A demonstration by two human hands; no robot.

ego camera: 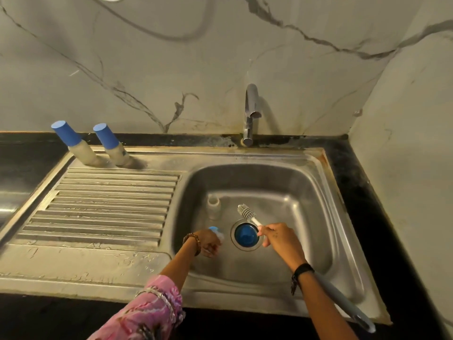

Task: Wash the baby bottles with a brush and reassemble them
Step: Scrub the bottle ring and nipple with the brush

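Two assembled baby bottles with blue caps (73,146) (111,146) stand at the back of the drainboard. An open clear bottle body (213,204) stands in the sink basin (306,192). A blue bottle cap (245,233) sits in the drain. My left hand (209,242) is low in the basin, closed around a blue ring with a clear teat (217,231). My right hand (279,238) grips the white handle of a small bristle brush (246,212), whose head points up and left over the drain.
A steel tap (251,111) rises behind the basin. The ribbed drainboard (105,204) lies to the left. A long grey brush handle (348,305) rests across the sink's front right rim. A marble wall stands behind and to the right.
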